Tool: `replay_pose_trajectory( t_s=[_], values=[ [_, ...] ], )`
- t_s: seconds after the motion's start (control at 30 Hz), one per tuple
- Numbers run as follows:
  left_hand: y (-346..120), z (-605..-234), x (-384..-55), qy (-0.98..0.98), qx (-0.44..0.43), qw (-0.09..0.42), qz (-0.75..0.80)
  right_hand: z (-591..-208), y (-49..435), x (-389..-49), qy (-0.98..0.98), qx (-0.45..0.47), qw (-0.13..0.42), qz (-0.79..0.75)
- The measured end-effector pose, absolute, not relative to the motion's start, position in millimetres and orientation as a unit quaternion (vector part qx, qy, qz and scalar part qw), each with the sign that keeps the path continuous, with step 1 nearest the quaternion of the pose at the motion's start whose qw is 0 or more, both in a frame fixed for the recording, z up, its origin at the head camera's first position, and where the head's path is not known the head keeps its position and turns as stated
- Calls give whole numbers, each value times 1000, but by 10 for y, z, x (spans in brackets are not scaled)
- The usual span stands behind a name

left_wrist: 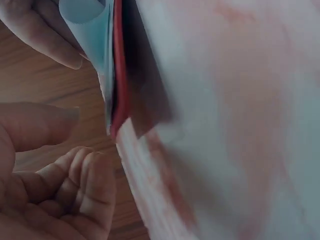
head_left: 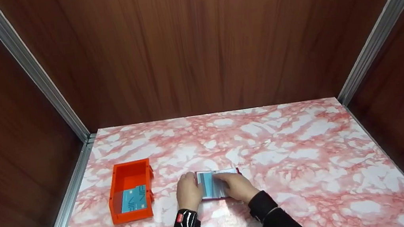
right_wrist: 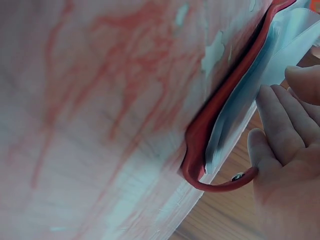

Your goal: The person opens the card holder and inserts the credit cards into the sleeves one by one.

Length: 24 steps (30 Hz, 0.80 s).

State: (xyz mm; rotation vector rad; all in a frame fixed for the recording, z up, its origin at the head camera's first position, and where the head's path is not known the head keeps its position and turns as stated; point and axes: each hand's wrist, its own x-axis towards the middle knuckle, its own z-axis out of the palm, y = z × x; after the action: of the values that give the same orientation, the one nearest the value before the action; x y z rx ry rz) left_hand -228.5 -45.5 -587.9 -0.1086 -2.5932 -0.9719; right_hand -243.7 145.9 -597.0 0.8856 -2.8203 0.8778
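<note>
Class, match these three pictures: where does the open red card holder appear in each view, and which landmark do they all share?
Head: below centre, the red card holder lies between the left hand and right hand.
Left wrist: upper left, edge-on.
Right wrist: upper right, slanting.
Shared landmark: pink-and-white marbled tabletop.

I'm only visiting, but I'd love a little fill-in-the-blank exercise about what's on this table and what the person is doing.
1. In the head view, the orange bin stands to the ____ of the open card holder.
2. The cards inside that bin are ____ with dark markings.
3. The hand lying farther over the card holder's pages is the person's ____ one.
4. Around those clear pages, the cover is ____.

Missing words: left; blue; right; red.
</note>
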Motion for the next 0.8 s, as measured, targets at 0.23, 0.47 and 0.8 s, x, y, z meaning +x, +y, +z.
replay_pose_trajectory(
  t_s=[0.23,0.47,0.8],
  values=[
    [-418,-5895,-2128,-913,-160,151,-342,-5949,1473,-2444,-908,288,48,300],
    [-361,-5959,-2074,-918,-186,137,-321,-5951,1457,-2451,-908,278,38,311],
    [-296,-6017,-2076,-916,-191,158,-317,-5952,1431,-2450,-909,263,29,322]
  ],
)
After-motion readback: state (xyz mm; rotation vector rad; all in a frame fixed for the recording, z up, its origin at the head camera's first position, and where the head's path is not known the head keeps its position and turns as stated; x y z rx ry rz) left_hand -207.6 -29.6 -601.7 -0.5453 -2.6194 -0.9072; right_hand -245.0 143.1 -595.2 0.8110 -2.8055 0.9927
